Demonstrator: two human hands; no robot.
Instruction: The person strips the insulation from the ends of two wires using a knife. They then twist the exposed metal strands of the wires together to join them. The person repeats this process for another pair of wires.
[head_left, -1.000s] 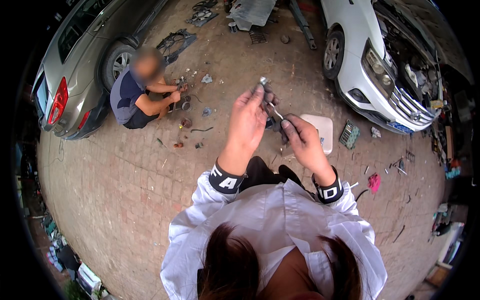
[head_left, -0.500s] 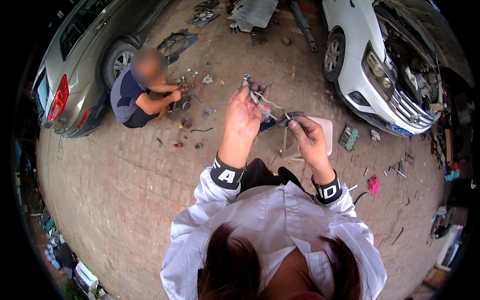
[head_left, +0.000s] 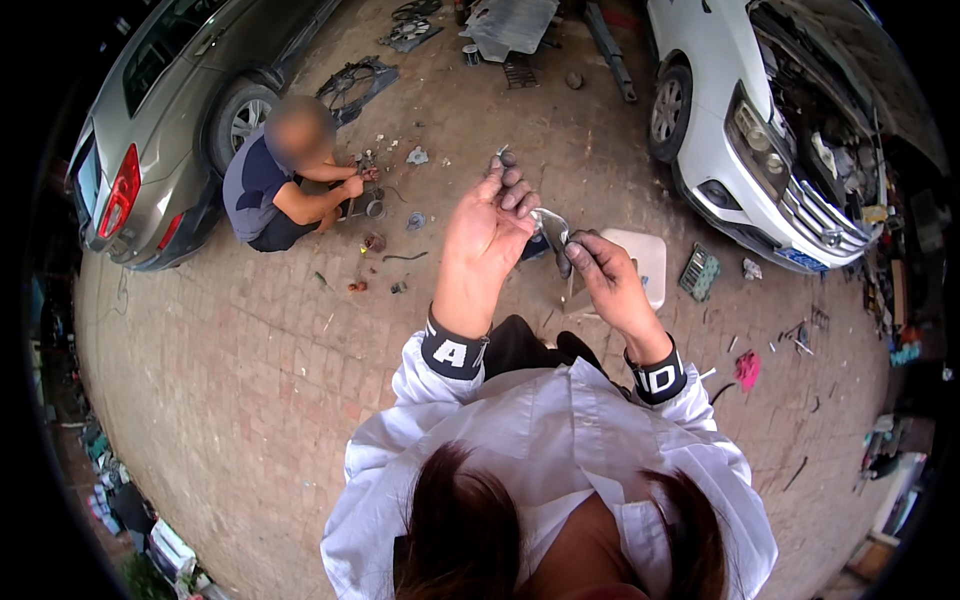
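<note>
Both my hands are raised in front of me, their fingers smudged black. My left hand (head_left: 488, 225) is closed with curled fingers around a thin grey cable (head_left: 550, 214), and a short pale end pokes out above its fingertips. The cable bends in a small loop across the gap between my hands. On the right and a little lower, my right hand (head_left: 608, 280) pinches the cable between thumb and fingers. The part inside each grip is hidden. Behind my right hand stands a beige plastic stool (head_left: 650, 262).
A co-worker (head_left: 262, 195) crouches at left beside a grey-brown car (head_left: 165, 150), hands on small parts. A white car (head_left: 720, 190) with its engine bay exposed stands right. A green tool case (head_left: 699, 275), a pink cloth (head_left: 746, 369) and loose parts lie on the brick floor.
The cable span between my hands has shortened from a long slack strand to a small loop. My left fingers have curled further in, and my right hand has shifted slightly lower.
</note>
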